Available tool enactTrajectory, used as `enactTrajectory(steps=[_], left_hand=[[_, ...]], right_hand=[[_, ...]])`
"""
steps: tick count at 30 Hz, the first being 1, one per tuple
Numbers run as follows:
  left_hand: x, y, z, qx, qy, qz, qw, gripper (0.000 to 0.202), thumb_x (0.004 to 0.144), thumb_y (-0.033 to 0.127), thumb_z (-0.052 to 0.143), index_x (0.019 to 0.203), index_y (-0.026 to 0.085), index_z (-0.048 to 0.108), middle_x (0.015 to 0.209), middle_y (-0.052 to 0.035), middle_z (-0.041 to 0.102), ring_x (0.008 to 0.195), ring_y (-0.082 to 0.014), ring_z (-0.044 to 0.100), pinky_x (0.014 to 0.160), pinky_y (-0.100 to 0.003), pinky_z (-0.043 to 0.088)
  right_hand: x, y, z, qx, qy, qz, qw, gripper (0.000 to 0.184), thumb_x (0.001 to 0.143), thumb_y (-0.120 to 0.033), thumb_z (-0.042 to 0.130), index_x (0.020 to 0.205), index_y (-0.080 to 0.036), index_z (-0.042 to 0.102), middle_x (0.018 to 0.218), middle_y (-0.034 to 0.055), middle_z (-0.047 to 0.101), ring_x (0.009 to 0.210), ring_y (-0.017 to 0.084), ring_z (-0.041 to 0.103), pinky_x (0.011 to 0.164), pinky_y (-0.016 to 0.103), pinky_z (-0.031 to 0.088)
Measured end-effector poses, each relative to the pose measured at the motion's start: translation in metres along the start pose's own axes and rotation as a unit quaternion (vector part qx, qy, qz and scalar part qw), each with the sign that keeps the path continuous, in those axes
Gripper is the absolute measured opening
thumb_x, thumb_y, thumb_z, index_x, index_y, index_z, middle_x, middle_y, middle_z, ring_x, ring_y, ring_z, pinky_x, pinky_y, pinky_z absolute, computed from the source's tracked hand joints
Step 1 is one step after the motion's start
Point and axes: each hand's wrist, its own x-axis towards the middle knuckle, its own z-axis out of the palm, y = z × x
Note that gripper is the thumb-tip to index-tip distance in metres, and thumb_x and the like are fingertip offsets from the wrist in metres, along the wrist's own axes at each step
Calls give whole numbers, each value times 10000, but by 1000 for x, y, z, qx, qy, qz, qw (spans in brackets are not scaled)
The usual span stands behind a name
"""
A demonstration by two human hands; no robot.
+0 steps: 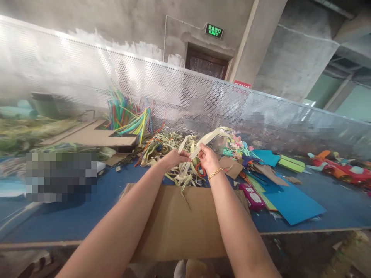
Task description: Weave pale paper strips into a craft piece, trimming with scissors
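A long, pale strip of corn husk (209, 137) is raised in front of me, its far end bending to the right. My right hand (207, 157), with a gold bracelet at the wrist, pinches its lower part. Close beside it, my left hand (180, 157) is closed on pale husk too, with a loop standing up above its fingers. Whether both hands hold one strip or two, I cannot tell. Behind and below the hands lies a tangled heap of husk strips (158, 148). Brown cardboard (182, 224) lies beneath my forearms at the table edge.
Colourful fuzzy stems (124, 112) stand at the back left by a cut cardboard piece (87, 133). On the right are blue sheets (292, 202), a magenta packet (251, 197), pastel paper flowers (237, 143) and red toy-like items (339, 168). A perforated metal screen (174, 92) rises behind the blue table (113, 216).
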Motion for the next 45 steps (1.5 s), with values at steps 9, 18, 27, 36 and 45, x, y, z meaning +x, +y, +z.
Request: enactTrajectory(steps=[9,18,27,36,45], left_hand=[[0,4,2,-64,7,35,997,252,511,79,806,741,148,728,636,-33,659,572,-112,554,536,-215,367],[0,2,-1,-16,48,11,999,334,553,326,831,836,161,764,675,-32,646,545,-97,451,471,-222,258],[5,-4,0,13,58,64,996,263,491,325,852,650,153,731,664,-32,659,631,-129,517,590,-243,353],[7,-6,-9,-60,105,-16,993,247,512,264,828,619,153,635,466,50,426,416,-51,294,413,-216,161],[10,-9,-5,-161,88,11,983,394,505,351,863,702,152,586,518,58,436,415,-29,310,395,-181,150]], right_hand=[[2,-3,-3,41,36,38,998,142,680,-215,750,741,-196,624,674,-13,668,552,73,555,476,180,413],[-1,-6,1,4,47,11,999,133,622,-198,755,682,-179,638,596,-27,627,500,62,490,462,188,361],[-9,2,12,-40,0,-28,999,218,540,-269,787,685,-171,657,568,-34,609,506,74,482,473,208,346],[-12,-10,7,20,14,45,999,233,577,-219,771,712,-207,581,623,-42,634,549,79,554,465,176,370],[-14,11,12,-106,11,17,994,193,523,-186,775,601,-169,599,469,-54,534,452,63,451,425,192,277]])
